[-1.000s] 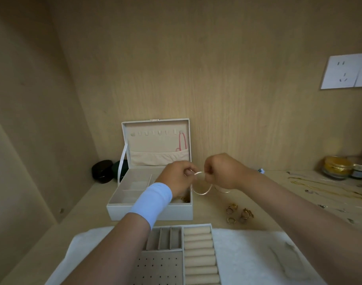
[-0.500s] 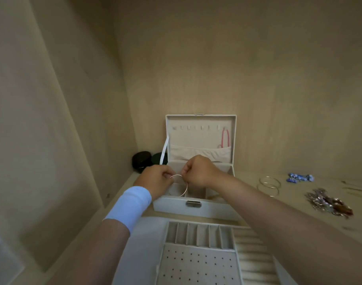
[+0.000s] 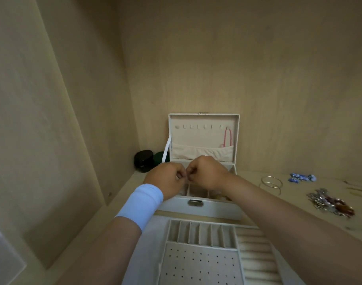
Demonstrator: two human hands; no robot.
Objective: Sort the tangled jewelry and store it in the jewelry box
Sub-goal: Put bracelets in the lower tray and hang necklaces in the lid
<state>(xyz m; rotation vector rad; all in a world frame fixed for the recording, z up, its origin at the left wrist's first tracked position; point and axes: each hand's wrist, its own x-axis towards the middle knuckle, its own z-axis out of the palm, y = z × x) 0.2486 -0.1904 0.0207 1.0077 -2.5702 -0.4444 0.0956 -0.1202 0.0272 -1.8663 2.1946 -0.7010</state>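
Observation:
The white jewelry box (image 3: 203, 208) stands open against the back wall, and a pink cord (image 3: 227, 137) hangs inside its lid. My left hand (image 3: 167, 177), with a white wristband, and my right hand (image 3: 206, 171) meet knuckle to knuckle just above the box's front compartments. Both have their fingers curled, pinching something thin between them. The thin bangle they held is almost wholly hidden by the fingers. A removed insert tray (image 3: 200, 262) with slots, pin holes and ring rolls lies in front of the box.
Two thin bangles (image 3: 271, 183), a blue bead piece (image 3: 302, 177) and a tangled heap of jewelry (image 3: 332, 202) lie on the shelf to the right. A black round case (image 3: 144, 160) and a green one (image 3: 160, 157) sit left of the box, near the side wall.
The view swung left and down, bringing the box to the middle. My hands, holding the thin bangle, drew closer together and sank toward the box, and the bangle's loop no longer shows.

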